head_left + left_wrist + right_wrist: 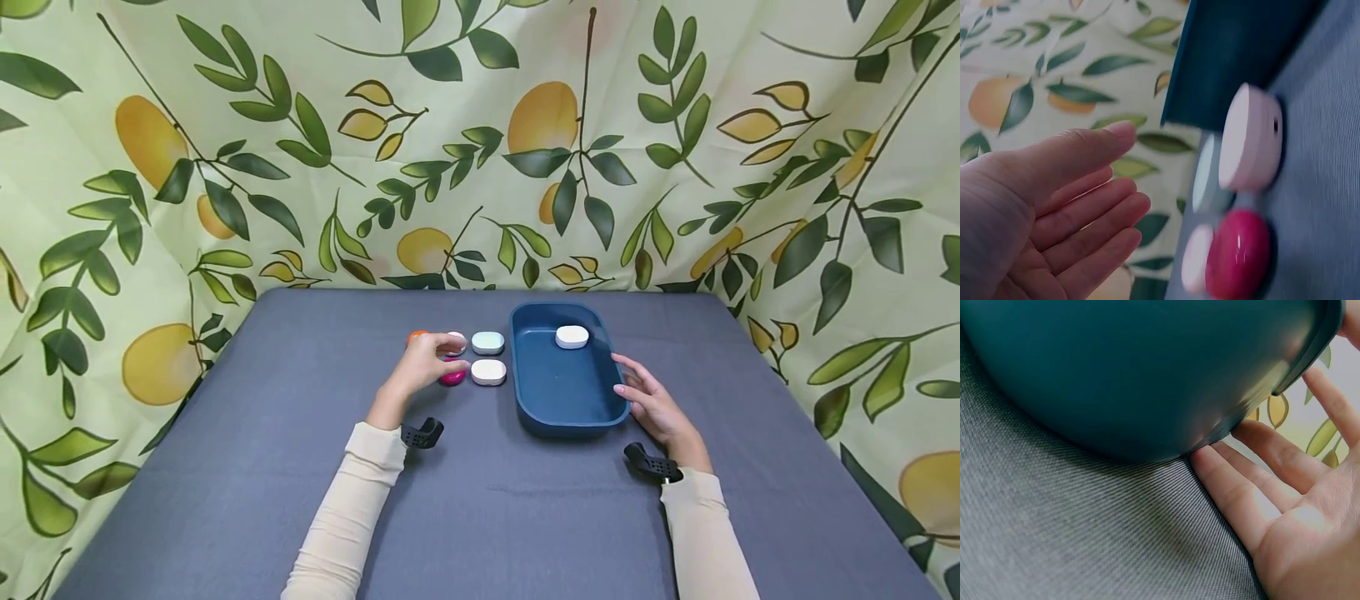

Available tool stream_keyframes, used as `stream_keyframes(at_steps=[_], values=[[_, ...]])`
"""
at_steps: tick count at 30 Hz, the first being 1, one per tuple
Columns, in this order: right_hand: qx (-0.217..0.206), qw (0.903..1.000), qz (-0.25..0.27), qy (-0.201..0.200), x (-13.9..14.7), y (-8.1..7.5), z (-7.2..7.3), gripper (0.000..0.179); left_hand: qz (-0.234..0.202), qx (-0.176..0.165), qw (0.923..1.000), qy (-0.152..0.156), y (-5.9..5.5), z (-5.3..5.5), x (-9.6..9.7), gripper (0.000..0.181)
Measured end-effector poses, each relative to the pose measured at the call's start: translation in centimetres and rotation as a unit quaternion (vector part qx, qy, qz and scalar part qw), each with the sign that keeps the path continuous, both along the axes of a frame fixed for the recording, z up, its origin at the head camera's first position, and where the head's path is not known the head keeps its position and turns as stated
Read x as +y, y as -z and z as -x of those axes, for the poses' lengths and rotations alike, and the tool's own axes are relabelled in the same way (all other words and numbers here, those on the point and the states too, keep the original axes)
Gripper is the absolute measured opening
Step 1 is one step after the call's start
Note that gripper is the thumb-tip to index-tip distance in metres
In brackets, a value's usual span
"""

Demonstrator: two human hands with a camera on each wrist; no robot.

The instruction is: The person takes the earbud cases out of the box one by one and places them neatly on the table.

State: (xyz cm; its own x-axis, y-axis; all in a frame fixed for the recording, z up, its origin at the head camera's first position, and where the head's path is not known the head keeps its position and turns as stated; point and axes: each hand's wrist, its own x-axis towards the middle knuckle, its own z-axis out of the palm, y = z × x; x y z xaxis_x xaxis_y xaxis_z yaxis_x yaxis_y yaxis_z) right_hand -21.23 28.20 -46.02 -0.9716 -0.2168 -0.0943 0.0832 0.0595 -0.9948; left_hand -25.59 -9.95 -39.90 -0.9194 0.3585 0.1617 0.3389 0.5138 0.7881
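My left hand (pixel 424 363) hovers over a group of small rounded earbud cases, its fingers spread and nothing between thumb and fingertips. Below it lie a magenta case (pixel 1241 253), a pale case (pixel 1197 259) and an orange case (pixel 417 336), partly hidden by the hand. Just right of these sit a mint case (pixel 488 342) and a whitish case (pixel 488 372) whose side shows a small dark slot in the left wrist view. Against the right wall of a blue bin (pixel 558 400), my right hand (pixel 660 408) rests with extended fingers touching its outside. One white case (pixel 572 337) lies inside the bin.
A grey cloth covers the table (pixel 510 517). Behind and at both sides hangs a curtain (pixel 465 192) printed with leaves and fruit. Each wrist wears a black strap mount (pixel 423 433).
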Motion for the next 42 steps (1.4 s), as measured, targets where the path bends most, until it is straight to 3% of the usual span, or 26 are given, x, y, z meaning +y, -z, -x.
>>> stream_keyframes(at_steps=[6,12,18,24,32,42], values=[[-0.008,1.0,0.001,-0.003,0.4,-0.1,-0.4,0.06,0.032,0.021,0.9985,0.04,-1.2,-0.1,3.4,0.041],[-0.01,0.9999,0.011,0.003,0.1,-0.1,-0.3,0.063,0.025,0.016,0.9967,0.075,-2.9,0.2,6.6,0.041],[-0.006,0.9999,0.011,0.008,0.0,-0.1,-0.2,0.061,0.013,0.023,0.9967,0.078,-3.6,1.4,9.7,0.039],[-0.007,0.9998,0.013,0.011,0.0,0.0,-0.1,0.061,0.007,0.008,0.9982,0.058,-3.1,2.9,12.6,0.038],[-0.014,0.9997,0.016,0.008,-0.4,0.3,-0.3,0.062,0.003,-0.021,0.9998,0.002,-1.6,4.1,15.6,0.04],[0.011,0.9998,-0.018,-0.004,-0.1,-0.2,-0.5,0.053,0.074,-0.056,0.9946,-0.047,0.1,4.3,17.3,0.045]])
